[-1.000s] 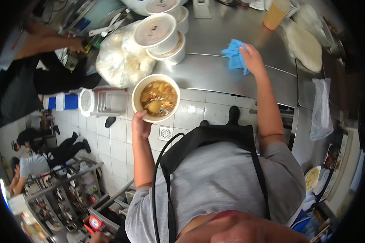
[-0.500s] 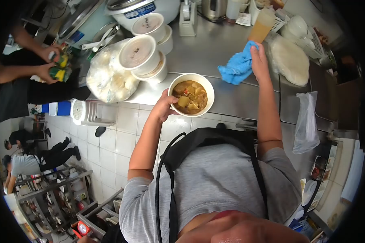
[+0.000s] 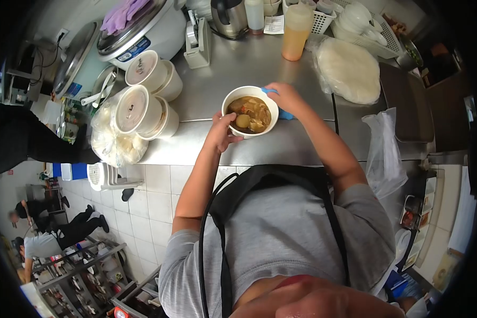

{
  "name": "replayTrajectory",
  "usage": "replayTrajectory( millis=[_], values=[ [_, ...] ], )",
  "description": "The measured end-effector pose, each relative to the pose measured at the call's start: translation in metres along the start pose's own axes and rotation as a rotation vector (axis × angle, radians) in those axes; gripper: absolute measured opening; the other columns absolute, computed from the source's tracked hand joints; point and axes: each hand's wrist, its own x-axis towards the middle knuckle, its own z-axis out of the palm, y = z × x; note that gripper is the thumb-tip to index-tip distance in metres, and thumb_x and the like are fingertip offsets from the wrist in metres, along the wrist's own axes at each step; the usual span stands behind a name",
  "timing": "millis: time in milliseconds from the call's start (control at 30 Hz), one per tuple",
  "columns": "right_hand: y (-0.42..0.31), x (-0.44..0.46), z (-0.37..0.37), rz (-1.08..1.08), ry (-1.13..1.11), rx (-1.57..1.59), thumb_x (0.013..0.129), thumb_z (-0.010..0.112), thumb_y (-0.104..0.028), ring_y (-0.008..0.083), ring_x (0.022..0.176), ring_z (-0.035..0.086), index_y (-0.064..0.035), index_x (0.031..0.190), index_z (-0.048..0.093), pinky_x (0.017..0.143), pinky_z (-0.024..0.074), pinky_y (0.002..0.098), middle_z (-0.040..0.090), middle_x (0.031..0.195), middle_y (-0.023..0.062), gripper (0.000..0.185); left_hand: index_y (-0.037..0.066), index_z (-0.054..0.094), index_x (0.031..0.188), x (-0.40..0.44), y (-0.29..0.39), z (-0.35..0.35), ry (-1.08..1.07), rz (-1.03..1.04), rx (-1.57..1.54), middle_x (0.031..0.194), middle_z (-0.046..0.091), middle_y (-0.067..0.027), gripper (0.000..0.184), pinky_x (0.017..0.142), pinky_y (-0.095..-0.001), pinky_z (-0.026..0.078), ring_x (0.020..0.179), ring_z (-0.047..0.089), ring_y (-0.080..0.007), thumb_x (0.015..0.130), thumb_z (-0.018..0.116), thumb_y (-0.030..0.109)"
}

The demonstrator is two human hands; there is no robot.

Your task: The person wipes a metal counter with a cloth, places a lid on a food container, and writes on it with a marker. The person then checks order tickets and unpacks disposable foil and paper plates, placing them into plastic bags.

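Observation:
A white bowl [image 3: 250, 114] of brown stew with pale chunks is held just over the steel counter [image 3: 196, 95]. My left hand [image 3: 221, 130] grips its left side, with the thumb on the rim. My right hand [image 3: 285, 99] is closed on a blue cloth [image 3: 285, 115] at the bowl's right edge. Part of the cloth touches the rim and part shows beneath the hand; the rest is hidden. To the left, lidded white tubs [image 3: 138, 108] are stacked beside a clear plastic bag [image 3: 111, 132] of pale food.
A bottle of orange liquid [image 3: 297, 33], a tape dispenser [image 3: 197, 45] and a large rice cooker [image 3: 143, 34] stand at the back. On the right lie a bag with a pale slab [image 3: 347, 69] and an empty plastic bag [image 3: 384, 153]. A person in black [image 3: 32, 132] is at the far left.
My left hand has brought the bowl up and right over the counter. My right hand has moved left with the cloth to the rim. The view has shifted.

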Motion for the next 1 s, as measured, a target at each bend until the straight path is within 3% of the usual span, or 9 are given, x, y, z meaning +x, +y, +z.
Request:
replayTrajectory(
  millis=[167,300,333,433,533,667,867,967,1000],
  values=[
    [0.009,-0.019,-0.025,0.182,-0.044,0.314,0.077,0.052,-0.014,0.0225,0.082,0.057,-0.0006,0.095,0.057,0.074,0.0426,0.0298,0.059,0.093,0.0141,0.024,0.006,0.024,0.119,0.019,-0.027,-0.002,-0.103,0.08,-0.254,0.114,0.037,-0.0156,0.056,0.062,-0.0364,0.052,0.094,0.048,-0.0283,0.078,0.05,0.032],
    [0.016,-0.012,-0.002,-0.05,0.1,0.234,0.078,0.051,-0.015,0.0198,0.084,0.054,-0.0028,0.095,0.059,0.073,0.0421,0.0286,0.058,0.091,0.0112,0.022,0.01,0.022,0.123,0.015,-0.02,0.013,0.008,0.08,-0.273,0.118,0.033,-0.0158,0.059,0.069,-0.04,0.049,0.101,0.043,-0.0294,0.077,0.049,0.036],
    [0.019,-0.014,0.019,0.148,0.139,0.507,0.075,0.052,-0.011,0.0209,0.082,0.053,-0.0051,0.096,0.059,0.072,0.0418,0.0288,0.056,0.089,0.0111,0.022,0.011,0.022,0.123,0.017,-0.022,0.016,0.006,0.067,-0.334,0.119,0.033,-0.0154,0.058,0.07,-0.0411,0.048,0.102,0.043,-0.0297,0.077,0.049,0.036],
    [-0.019,-0.04,0.04,0.021,0.464,0.564,0.072,0.052,-0.006,0.0226,0.079,0.051,-0.0046,0.092,0.06,0.073,0.0405,0.03,0.054,0.084,0.0103,0.021,0.012,0.026,0.122,0.021,-0.024,0.025,-0.095,0.055,-0.51,0.121,0.031,-0.0145,0.056,0.076,-0.0446,0.045,0.106,0.038,-0.0311,0.077,0.047,0.039],
    [-0.036,-0.061,0.073,-0.319,0.424,0.433,0.071,0.051,-0.003,0.0226,0.079,0.048,-0.0044,0.087,0.059,0.073,0.0391,0.0302,0.051,0.084,0.0099,0.018,0.011,0.031,0.119,0.024,-0.022,0.026,-0.353,0.025,-0.72,0.119,0.032,-0.0148,0.052,0.075,-0.0449,0.046,0.107,0.037,-0.0303,0.075,0.046,0.034],
    [-0.025,-0.045,0.092,-0.189,0.685,0.399,0.072,0.051,-0.005,0.0228,0.081,0.048,-0.0038,0.087,0.057,0.074,0.0386,0.0307,0.05,0.086,0.0101,0.016,0.01,0.035,0.116,0.017,-0.011,0.016,-0.147,-0.079,-0.667,0.108,0.039,-0.0135,0.058,0.075,-0.0466,0.047,0.096,0.042,-0.0284,0.066,0.053,0.033],
    [-0.011,0.0,0.064,0.222,0.63,0.705,0.074,0.05,-0.005,0.0224,0.088,0.048,-0.0034,0.097,0.055,0.078,0.0375,0.0281,0.051,0.095,0.0115,0.023,0.009,0.036,0.118,0.009,0.007,-0.043,-0.486,-0.113,-0.608,0.11,0.043,-0.0141,0.063,0.073,-0.0473,0.049,0.098,0.046,-0.0319,0.063,0.058,0.029],
    [-0.008,-0.008,0.033,0.227,0.817,0.091,0.074,0.055,-0.017,0.0227,0.097,0.046,-0.0061,0.103,0.053,0.082,0.0362,0.0321,0.051,0.104,0.0102,0.031,0.009,0.033,0.122,0.004,0.019,-0.061,-0.569,-0.127,-0.498,0.113,0.045,-0.0145,0.065,0.075,-0.0487,0.048,0.099,0.048,-0.0338,0.065,0.058,0.028],
    [-0.018,-0.017,0.034,0.341,0.723,-0.093,0.073,0.056,-0.023,0.0242,0.102,0.043,-0.008,0.106,0.052,0.084,0.0342,0.0373,0.048,0.109,0.0096,0.037,0.009,0.034,0.122,0.009,0.02,-0.069,-0.545,-0.12,-0.429,0.114,0.044,-0.0134,0.065,0.075,-0.0489,0.047,0.1,0.047,-0.0334,0.064,0.058,0.028]
  ],
)
